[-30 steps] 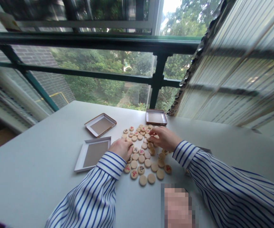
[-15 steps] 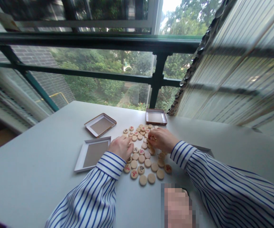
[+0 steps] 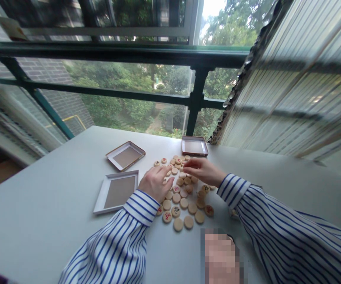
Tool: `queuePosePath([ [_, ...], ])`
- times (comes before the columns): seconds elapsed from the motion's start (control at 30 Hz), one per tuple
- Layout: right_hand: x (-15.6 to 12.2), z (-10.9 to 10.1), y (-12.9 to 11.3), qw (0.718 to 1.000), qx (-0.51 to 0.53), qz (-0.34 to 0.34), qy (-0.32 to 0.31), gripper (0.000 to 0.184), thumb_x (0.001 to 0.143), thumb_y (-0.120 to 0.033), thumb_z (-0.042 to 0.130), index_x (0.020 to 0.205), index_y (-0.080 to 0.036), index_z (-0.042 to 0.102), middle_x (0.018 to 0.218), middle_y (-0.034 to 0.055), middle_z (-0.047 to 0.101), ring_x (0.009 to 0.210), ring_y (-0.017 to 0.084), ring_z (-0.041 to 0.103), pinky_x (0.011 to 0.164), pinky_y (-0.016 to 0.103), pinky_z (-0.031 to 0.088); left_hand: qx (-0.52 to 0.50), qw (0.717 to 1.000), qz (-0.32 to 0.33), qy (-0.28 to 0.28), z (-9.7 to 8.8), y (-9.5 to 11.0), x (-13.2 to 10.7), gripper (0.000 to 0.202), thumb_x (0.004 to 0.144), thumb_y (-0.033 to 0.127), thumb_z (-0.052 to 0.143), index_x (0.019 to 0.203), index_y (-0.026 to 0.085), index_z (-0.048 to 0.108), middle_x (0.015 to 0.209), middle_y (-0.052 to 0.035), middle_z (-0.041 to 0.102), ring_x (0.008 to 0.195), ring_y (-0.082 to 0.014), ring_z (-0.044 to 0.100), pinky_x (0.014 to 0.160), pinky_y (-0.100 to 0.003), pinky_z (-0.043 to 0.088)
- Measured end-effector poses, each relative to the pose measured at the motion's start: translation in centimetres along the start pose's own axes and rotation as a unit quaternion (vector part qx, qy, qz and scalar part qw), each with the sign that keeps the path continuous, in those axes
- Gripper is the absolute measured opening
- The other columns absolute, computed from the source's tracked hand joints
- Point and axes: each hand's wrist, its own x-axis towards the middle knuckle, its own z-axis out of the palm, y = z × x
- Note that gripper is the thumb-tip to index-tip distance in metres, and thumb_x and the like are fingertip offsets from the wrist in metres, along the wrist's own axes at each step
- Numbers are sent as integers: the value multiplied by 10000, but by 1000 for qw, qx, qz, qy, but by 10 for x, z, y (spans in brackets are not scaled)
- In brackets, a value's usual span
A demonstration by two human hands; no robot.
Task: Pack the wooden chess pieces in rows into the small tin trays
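Note:
Round wooden Chinese chess pieces [image 3: 176,198] lie loosely spread over the white table, some showing red or black characters and others a plain face. Over the left side of the spread is my left hand [image 3: 155,184], palm down, thumb and fingers apart. My right hand [image 3: 203,170] hovers over the far right part, fingers stretched toward the left hand and thumb apart from them. I see nothing held in either hand. Both hands hide some pieces beneath them.
Left of the pieces lie a white-rimmed open tray [image 3: 99,197] and a brown-edged box lid [image 3: 135,161]. Another shallow box [image 3: 194,154] stands at the table's far edge. A partly hidden box [image 3: 234,213] sits under my right forearm. A pixelated patch [image 3: 221,256] covers the near edge.
My left hand has moved slightly right and its thumb has spread. My right hand has opened from its curled pose and shifted a little right, uncovering several pieces.

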Motion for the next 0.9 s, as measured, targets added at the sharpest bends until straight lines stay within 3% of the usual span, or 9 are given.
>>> queuePosePath([
  [0.1, 0, 0, -1, 995, 94, 15, -11, 226, 692, -344, 598, 762, -130, 591, 700, 19, 601, 610, 94, 522, 594, 235, 409, -14, 1000, 13, 9, -1, 4, 2, 297, 731, 250, 571, 1004, 137, 599, 909, -84, 647, 849, -210, 590, 760, -333, 486],
  [0.2, -1, 0, -5, 991, 125, 35, -19, 230, 686, -349, 615, 762, -133, 595, 690, 16, 607, 592, 85, 531, 560, 218, 397, -29, 999, 21, 27, -2, 6, 3, 293, 723, 245, 586, 995, 137, 597, 920, -81, 652, 864, -208, 594, 776, -334, 486],
  [0.53, -8, 5, -17, 988, 139, 56, -48, 262, 717, -391, 601, 799, -143, 611, 686, 26, 615, 586, 87, 538, 447, 184, 301, -48, 997, 49, 36, -1, 12, 3, 277, 735, 224, 588, 995, 128, 585, 937, -100, 652, 840, -214, 605, 752, -353, 501],
  [0.9, -12, 7, -22, 984, 162, 58, -53, 275, 717, -396, 599, 793, -132, 603, 673, 23, 606, 587, 85, 540, 458, 189, 300, -59, 996, 62, 35, -3, 18, 3, 249, 741, 198, 577, 982, 138, 588, 903, -84, 668, 843, -210, 610, 744, -347, 496],
])
